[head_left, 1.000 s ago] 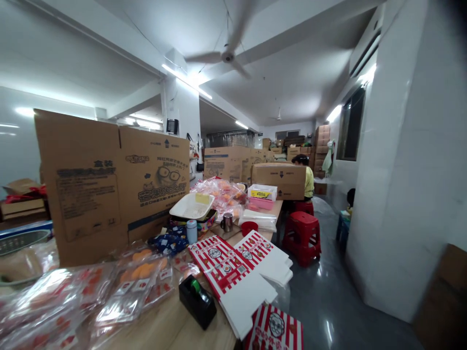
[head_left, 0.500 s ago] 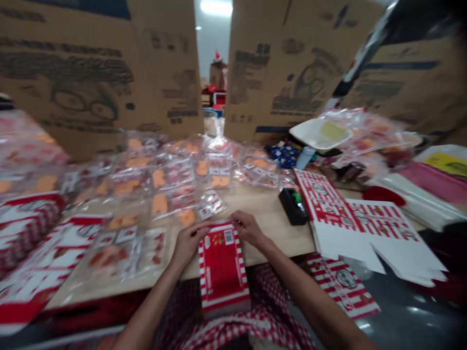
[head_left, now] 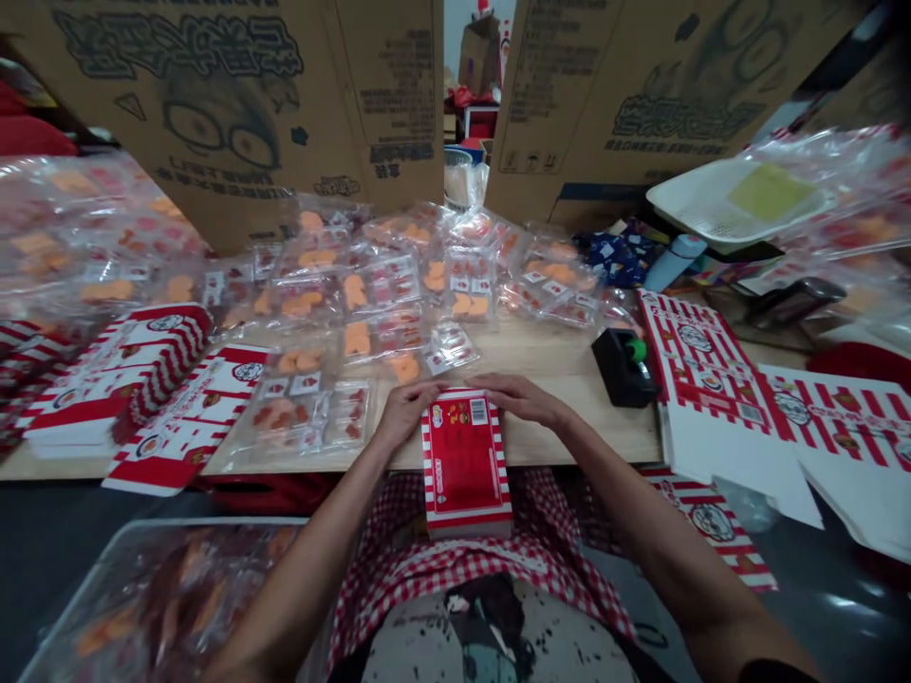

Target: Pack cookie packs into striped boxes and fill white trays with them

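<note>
A red and white striped cardboard box [head_left: 466, 460] rests between the table's front edge and my body, its printed red face up. My left hand [head_left: 413, 410] is closed on its far left corner, with the fingertips at the far edge. At the far right corner, my right hand [head_left: 523, 398] grips the same end, fingers curved over the edge. Just beyond lie small clear packets [head_left: 453, 348] on the wooden table [head_left: 548, 356]. Whatever the fingertips do behind the far edge is hidden.
Bagged orange toy pieces [head_left: 356, 337] spread over the table's left and back. Flat striped cartons [head_left: 192, 413] lie left, more cartons [head_left: 712, 379] right. A black tape dispenser [head_left: 624, 368] stands to the right. Below left is a plastic bin [head_left: 106, 550]. Large cardboard sheets [head_left: 342, 104] rise behind.
The view has tilted down and turned left, bringing the bin at lower left into sight. My right hand now lies flatter over the box's far corner; both hands stay on it.
</note>
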Demonstrator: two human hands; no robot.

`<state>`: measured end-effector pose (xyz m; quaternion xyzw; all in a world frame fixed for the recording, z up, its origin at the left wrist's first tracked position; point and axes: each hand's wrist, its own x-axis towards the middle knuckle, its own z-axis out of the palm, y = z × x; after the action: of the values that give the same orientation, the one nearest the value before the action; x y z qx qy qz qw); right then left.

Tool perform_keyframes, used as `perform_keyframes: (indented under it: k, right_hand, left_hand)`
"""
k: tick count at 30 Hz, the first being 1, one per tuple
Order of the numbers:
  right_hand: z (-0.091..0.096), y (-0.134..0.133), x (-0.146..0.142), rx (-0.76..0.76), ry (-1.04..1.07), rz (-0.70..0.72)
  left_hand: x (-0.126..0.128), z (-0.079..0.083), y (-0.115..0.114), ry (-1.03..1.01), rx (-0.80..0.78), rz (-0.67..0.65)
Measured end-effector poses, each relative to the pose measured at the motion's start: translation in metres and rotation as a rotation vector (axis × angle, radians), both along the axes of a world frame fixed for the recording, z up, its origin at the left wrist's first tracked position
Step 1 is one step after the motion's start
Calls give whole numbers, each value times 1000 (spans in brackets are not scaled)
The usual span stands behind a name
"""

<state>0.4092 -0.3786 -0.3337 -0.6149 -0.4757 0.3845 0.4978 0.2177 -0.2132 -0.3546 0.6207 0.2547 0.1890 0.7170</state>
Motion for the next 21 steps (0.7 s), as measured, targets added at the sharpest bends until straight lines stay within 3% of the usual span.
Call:
perform_keyframes:
  k: [3,7,11,17,21]
  right_hand:
    - [4,-4,-2,-85,64,17]
    - [15,3,-2,-187,278,-53]
    - [31,9,0,-229,286,-140]
    - [36,-2,-16,-218,206,-86]
    - [27,-4,-29,-284,212,-175]
  left_hand:
    - [1,10,-5,3,-35,-8]
    - [9,33,-10,59,-235,6]
    - [11,45,-8,90,-328,2]
    - [-8,34,-6,89,-263,-133]
    - [-15,24,-3,102,-220,-140]
